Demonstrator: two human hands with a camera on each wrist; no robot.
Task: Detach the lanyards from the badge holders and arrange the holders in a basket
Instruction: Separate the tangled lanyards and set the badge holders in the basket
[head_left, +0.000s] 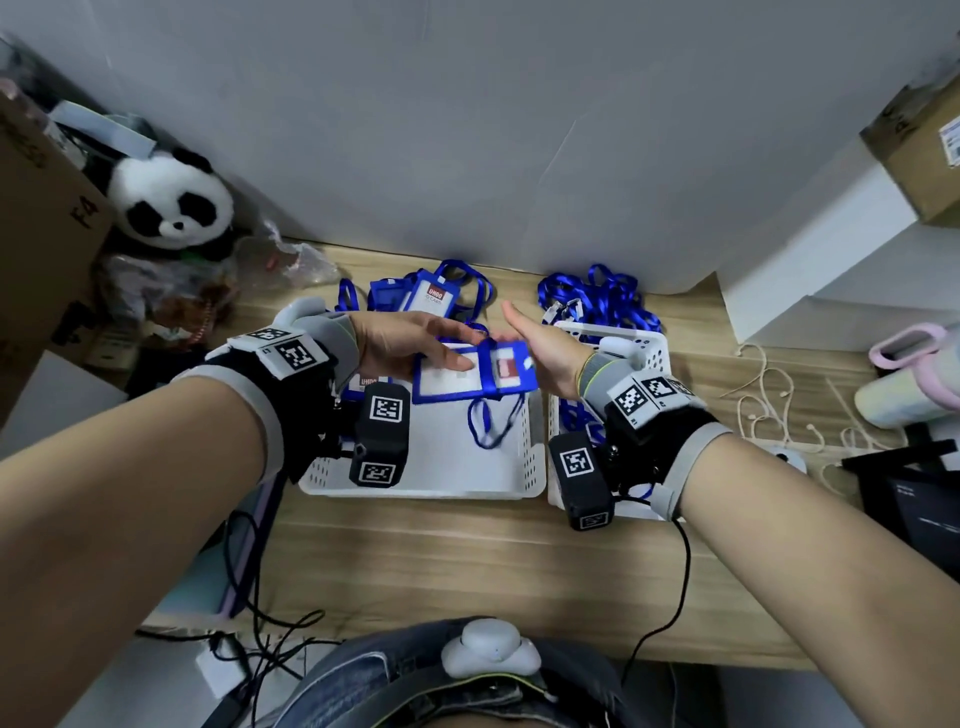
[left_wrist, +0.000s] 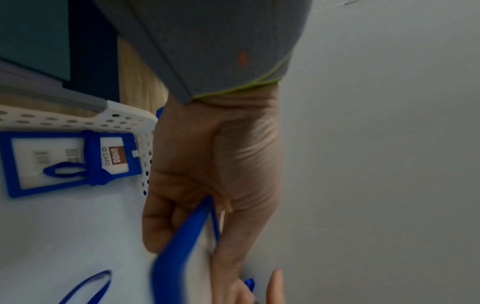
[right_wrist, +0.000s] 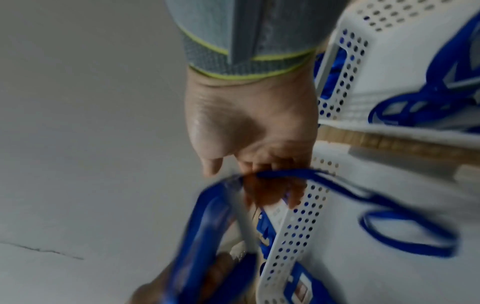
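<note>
A blue-framed badge holder (head_left: 475, 371) hangs in the air over the left white basket (head_left: 431, 480). My left hand (head_left: 415, 343) grips its left end, thumb on top. My right hand (head_left: 545, 348) is at its right end, thumb raised. In the right wrist view my right hand's (right_wrist: 249, 127) fingers curl round the blue lanyard (right_wrist: 407, 232) where it meets the blurred holder (right_wrist: 207, 226). The lanyard's loop (head_left: 491, 421) dangles into the basket. In the left wrist view my left hand (left_wrist: 207, 185) holds the holder (left_wrist: 182, 246); another holder (left_wrist: 70, 162) lies in the basket.
More holders with lanyards (head_left: 431, 296) lie piled behind the left basket. A second white basket (head_left: 644, 353) to the right holds loose blue lanyards, and more lanyards (head_left: 597, 296) are heaped behind it. A plush panda (head_left: 171, 197) sits at the back left. Cables hang off the table's front edge.
</note>
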